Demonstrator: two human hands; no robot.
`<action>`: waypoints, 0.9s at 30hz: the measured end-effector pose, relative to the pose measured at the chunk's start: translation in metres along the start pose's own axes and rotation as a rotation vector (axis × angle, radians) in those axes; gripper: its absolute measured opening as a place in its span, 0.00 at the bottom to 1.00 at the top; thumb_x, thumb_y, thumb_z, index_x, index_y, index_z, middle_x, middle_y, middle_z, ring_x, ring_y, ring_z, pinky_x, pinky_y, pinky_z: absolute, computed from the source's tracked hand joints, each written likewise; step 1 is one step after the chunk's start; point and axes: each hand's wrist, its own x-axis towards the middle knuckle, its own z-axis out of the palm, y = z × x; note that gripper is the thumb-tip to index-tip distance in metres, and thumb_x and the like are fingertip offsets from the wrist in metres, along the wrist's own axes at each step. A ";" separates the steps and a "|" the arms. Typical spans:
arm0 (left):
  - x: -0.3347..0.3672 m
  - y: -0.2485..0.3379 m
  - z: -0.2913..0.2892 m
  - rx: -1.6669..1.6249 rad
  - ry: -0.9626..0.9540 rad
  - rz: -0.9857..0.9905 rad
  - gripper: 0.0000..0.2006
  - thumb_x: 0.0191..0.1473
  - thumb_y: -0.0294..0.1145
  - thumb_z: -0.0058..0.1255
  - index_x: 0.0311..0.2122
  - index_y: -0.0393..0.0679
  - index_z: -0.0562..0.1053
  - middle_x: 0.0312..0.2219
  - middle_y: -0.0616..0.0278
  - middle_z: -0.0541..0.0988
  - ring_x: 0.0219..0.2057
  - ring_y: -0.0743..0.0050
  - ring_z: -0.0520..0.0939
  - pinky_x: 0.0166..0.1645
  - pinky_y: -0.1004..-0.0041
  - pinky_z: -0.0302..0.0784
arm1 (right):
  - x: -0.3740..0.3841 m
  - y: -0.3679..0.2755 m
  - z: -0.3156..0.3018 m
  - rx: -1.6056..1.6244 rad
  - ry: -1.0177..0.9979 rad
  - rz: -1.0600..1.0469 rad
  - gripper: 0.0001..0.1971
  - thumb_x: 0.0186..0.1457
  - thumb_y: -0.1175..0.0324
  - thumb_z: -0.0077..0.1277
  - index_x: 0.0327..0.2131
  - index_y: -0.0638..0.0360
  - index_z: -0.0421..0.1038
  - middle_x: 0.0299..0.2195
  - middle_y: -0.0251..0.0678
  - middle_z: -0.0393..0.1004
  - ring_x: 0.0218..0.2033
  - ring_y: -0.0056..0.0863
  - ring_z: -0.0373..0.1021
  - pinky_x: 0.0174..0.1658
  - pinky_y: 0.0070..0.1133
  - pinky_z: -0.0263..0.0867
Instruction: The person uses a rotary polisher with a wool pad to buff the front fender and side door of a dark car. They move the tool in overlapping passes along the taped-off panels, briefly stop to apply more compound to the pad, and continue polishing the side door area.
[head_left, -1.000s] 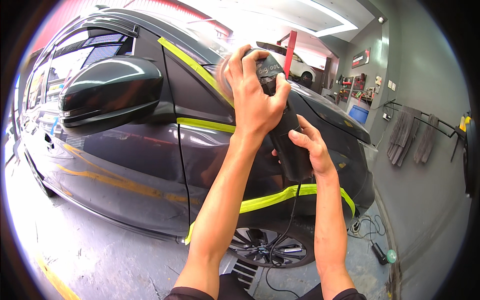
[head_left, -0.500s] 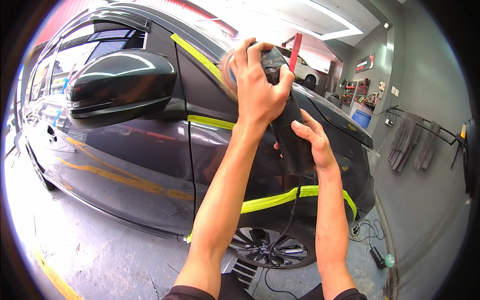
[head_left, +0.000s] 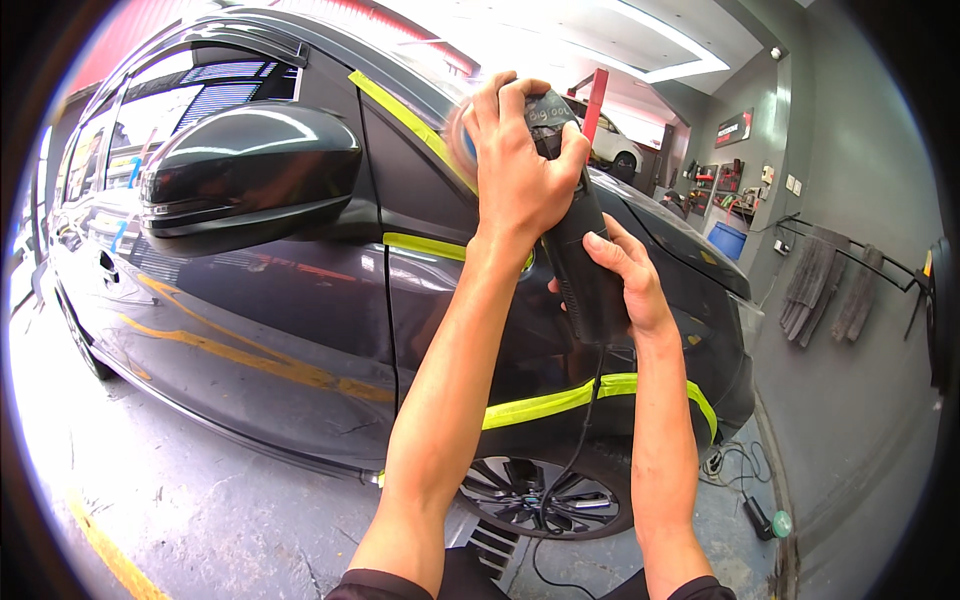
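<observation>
Left hand (head_left: pixel 525 175): cupped over the head of a black polisher (head_left: pixel 585 295), fingers bent, thumb set apart. Right hand (head_left: pixel 638 280): closed round the thicker lower end, thumb on near side, fingertips just showing beyond. Polisher tilted, head uppermost, in front of a glossy dark car (head_left: pixel 270 330); round pad (head_left: pixel 459 145) blurred, beside upper yellow-green tape (head_left: pixel 405 115). Pad contact partly hidden, cannot tell. Casing dull, long, rounded; thin cord (head_left: pixel 600 365) hanging below, past spoked wheel (head_left: pixel 515 490).
</observation>
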 end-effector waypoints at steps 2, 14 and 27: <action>0.003 -0.002 -0.001 0.018 0.006 -0.002 0.25 0.51 0.37 0.60 0.54 0.40 0.74 0.59 0.48 0.73 0.61 0.44 0.70 0.69 0.52 0.61 | 0.001 -0.004 0.005 0.012 0.007 0.009 0.24 0.65 0.58 0.61 0.56 0.66 0.72 0.37 0.38 0.82 0.30 0.28 0.82 0.34 0.21 0.78; 0.005 -0.004 -0.004 0.052 -0.027 0.002 0.25 0.52 0.39 0.60 0.54 0.40 0.74 0.58 0.49 0.72 0.60 0.44 0.71 0.69 0.52 0.62 | 0.002 0.002 0.008 0.063 0.004 0.012 0.23 0.65 0.58 0.61 0.56 0.64 0.73 0.36 0.37 0.82 0.30 0.26 0.82 0.33 0.20 0.78; -0.014 0.013 0.002 -0.012 -0.087 -0.018 0.24 0.52 0.37 0.60 0.54 0.40 0.74 0.60 0.46 0.71 0.63 0.43 0.68 0.70 0.52 0.58 | -0.021 0.010 -0.002 0.069 0.041 0.009 0.23 0.65 0.58 0.61 0.54 0.66 0.73 0.39 0.38 0.82 0.32 0.25 0.82 0.37 0.23 0.81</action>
